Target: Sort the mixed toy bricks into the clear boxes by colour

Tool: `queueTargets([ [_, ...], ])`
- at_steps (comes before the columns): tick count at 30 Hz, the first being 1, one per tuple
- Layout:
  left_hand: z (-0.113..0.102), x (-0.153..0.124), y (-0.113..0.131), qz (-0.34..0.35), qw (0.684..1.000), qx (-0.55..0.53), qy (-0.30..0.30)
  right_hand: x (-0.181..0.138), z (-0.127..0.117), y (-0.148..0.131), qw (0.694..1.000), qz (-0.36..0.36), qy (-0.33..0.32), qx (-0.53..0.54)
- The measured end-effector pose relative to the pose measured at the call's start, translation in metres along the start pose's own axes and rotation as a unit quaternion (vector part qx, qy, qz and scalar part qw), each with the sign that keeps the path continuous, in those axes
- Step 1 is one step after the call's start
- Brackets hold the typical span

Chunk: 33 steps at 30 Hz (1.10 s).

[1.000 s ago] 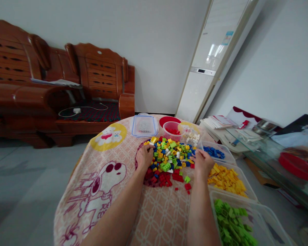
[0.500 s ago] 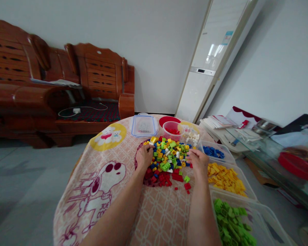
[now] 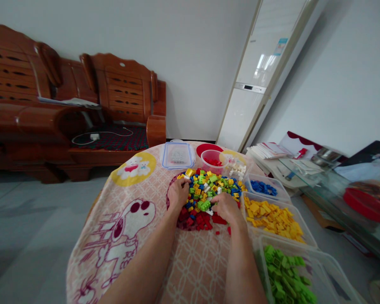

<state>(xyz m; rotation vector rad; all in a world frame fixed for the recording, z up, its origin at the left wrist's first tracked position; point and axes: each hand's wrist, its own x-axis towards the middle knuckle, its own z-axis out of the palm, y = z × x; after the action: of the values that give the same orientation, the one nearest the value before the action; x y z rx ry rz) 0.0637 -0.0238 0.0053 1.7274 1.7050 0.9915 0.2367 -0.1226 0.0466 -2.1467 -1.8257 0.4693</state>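
Observation:
A mixed pile of toy building bricks (image 3: 198,191) lies on the round table, in green, yellow, blue, red and white. At the pile's left edge rests my left hand (image 3: 178,193), its fingers curled together. Whatever may be between those fingertips is hidden. My right hand (image 3: 227,207) reaches into the middle of the pile from the right. Its thumb and forefinger are slightly apart beside a light green brick (image 3: 204,205), and I see nothing held. Red bricks (image 3: 203,221) gather along the pile's near side.
On the right stand clear boxes of blue bricks (image 3: 263,188), yellow bricks (image 3: 274,217) and green bricks (image 3: 286,274). Behind the pile are a round tub (image 3: 222,169) with red bricks, white bricks (image 3: 237,169) and a lidded box (image 3: 177,155). A glass table (image 3: 323,198) is farther right.
My right hand has moved left, from the pile's right edge into its middle. The left hand has stayed in place.

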Motion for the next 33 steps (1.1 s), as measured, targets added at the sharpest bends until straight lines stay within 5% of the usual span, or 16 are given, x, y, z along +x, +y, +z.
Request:
queueTargets([
  [6, 0.000, 0.000, 0.001, 0.003, 1.000, -0.007, 0.001, 0.001, 0.000, 0.000, 0.999, -0.010, -0.013, -0.032],
  [18, 0.003, 0.001, -0.002, 0.004, 1.000, -0.009, -0.003, -0.004, -0.006, 0.016, 0.996, 0.037, -0.039, 0.071],
  [26, 0.001, 0.001, -0.001, 0.007, 1.000, -0.010, -0.001, 0.000, 0.000, 0.005, 1.000, 0.008, -0.026, -0.001],
  [33, 0.001, 0.000, -0.001, 0.002, 1.000, -0.002, 0.001, -0.006, -0.006, 0.015, 0.968, 0.057, -0.019, 0.245],
])
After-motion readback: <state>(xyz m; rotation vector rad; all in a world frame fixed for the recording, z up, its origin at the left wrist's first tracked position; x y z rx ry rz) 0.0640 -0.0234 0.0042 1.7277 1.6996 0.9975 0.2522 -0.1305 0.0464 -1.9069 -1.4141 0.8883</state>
